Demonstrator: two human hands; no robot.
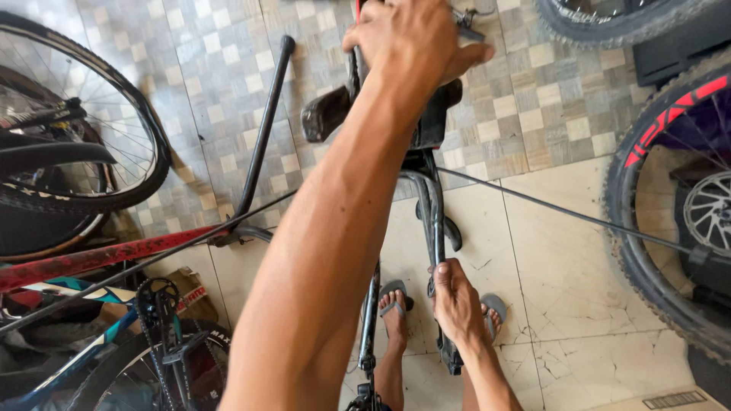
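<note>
Left hand: we see our left hand (415, 46) stretched far out at the top of the view, its grip wrapped over the upper end of the black bicycle frame (435, 221), knuckles toward us; what lies under the palm is hidden.
Right hand: our right hand (457, 301) sits low and close, its grip closed round a lower tube of the same frame, thumb and fingers pinching the tube.
Frame: it hangs upright between our two hands, running from the top centre down to just above our feet; a black saddle-like part (327, 114) juts out to the left just below the left hand.
Cable: a thin dark cable (563, 213) runs from the frame out to the right, toward the knobby tyre with red lettering (662, 129).
Feet: our feet in grey flip-flops (396, 301) stand on the cracked cream floor tiles (579, 304), right under the frame.
Left side: a spoked wheel (114, 129) leans there, with a red frame tube (91, 259) and a chainring with chain (156, 301) below it.
</note>
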